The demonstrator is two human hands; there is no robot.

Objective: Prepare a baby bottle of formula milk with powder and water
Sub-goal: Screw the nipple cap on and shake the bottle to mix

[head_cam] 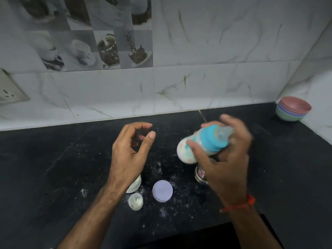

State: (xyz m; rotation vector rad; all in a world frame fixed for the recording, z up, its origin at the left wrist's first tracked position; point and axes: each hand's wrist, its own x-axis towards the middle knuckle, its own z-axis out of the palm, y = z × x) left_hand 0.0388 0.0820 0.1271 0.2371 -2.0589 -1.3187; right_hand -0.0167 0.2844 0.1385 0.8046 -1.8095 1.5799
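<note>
My right hand (228, 159) grips a baby bottle (199, 142) with a blue collar and a clear teat. The bottle is tilted, teat toward the upper right, with white milk in its base, and it looks motion-blurred. My left hand (129, 153) hovers over the black counter (53, 168) with its fingers curled apart and nothing in them. Below it stands a white container (135, 186), partly hidden by my wrist. A small white scoop cup (135, 201) and a lilac round lid (162, 191) lie beside it. White powder is scattered on the counter.
A steel vessel (201, 174) stands under my right hand, mostly hidden. A stack of coloured bowls (292, 109) sits in the back right corner. A tiled wall rises behind the counter, with a wall socket (9, 90) at the left.
</note>
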